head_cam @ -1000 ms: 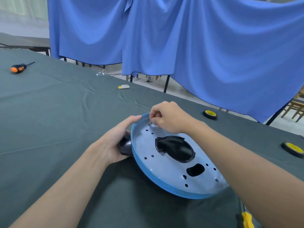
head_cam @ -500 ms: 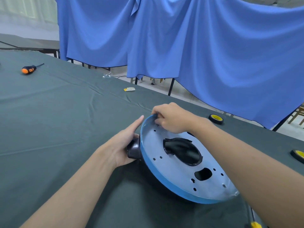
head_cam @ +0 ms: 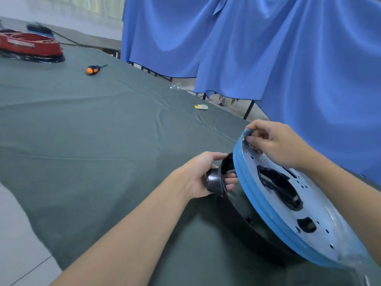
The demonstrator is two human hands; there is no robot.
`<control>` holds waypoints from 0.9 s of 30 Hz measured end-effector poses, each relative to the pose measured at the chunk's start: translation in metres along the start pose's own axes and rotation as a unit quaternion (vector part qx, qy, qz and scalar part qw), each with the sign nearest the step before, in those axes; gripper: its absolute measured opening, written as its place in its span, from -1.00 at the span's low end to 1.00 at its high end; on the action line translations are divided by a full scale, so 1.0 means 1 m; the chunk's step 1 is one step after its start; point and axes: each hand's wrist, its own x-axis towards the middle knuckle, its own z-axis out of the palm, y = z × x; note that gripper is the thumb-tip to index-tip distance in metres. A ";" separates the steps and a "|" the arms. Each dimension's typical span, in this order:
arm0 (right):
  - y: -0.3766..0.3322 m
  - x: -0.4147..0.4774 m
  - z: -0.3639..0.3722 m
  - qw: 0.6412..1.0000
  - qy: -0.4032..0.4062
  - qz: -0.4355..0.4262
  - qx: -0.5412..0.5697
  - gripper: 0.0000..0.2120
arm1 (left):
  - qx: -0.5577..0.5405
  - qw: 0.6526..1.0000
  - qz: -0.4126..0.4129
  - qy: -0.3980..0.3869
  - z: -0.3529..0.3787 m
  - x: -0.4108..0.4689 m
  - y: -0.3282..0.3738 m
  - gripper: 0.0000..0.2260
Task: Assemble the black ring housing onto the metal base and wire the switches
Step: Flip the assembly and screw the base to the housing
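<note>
Fingers [head_cam: 260, 126] of the right hand [head_cam: 276, 145] are pinched tight on the blue film [head_cam: 240, 162] at the top edge of the metal base [head_cam: 325, 205]. The left hand [head_cam: 201, 175] is wrapped round a short black collar [head_cam: 214, 181] at the side of the black ring housing [head_cam: 237, 205].

Biggest thing in the room is the blue curtain [head_cam: 268, 48] hanging behind. In front of it is the table under a dark green cloth [head_cam: 103, 131]. The base is tipped up on edge near the right side of the table, drilled face toward the person, blue film banding its rim. The housing sits right against its back.

Way off at the far left corner there's a red tray-looking thing [head_cam: 31, 45], blurry. Nearer than that is an orange-and-black screwdriver [head_cam: 93, 69], and a little white and yellow scrap [head_cam: 201, 106] lies by the far edge.
</note>
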 end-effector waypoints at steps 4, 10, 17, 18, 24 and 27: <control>-0.004 0.004 0.009 0.999 -0.001 -0.008 -0.052 -0.93 | -0.001 1.000 -0.004 -0.015 -0.001 -0.001 0.000 -0.76; -0.006 0.012 0.025 0.995 -0.008 -0.013 -0.100 -0.92 | 0.021 0.999 0.000 -0.026 -0.004 0.006 -0.002 -0.68; -0.004 0.008 0.038 0.997 0.026 -0.008 -0.074 -0.87 | 0.031 0.999 0.007 -0.017 -0.005 0.002 -0.002 -0.62; -0.003 0.004 0.040 0.997 0.037 -0.008 -0.064 -0.85 | 0.032 0.999 0.007 -0.015 -0.005 0.002 -0.002 -0.60; 0.000 -0.006 0.041 0.998 0.058 0.013 -0.029 -0.90 | 0.046 0.999 0.007 -0.017 -0.005 -0.002 -0.001 -0.60; 0.002 -0.006 0.039 0.997 0.065 0.029 -0.025 -0.95 | 0.050 0.999 0.008 -0.018 -0.004 -0.003 -0.001 -0.59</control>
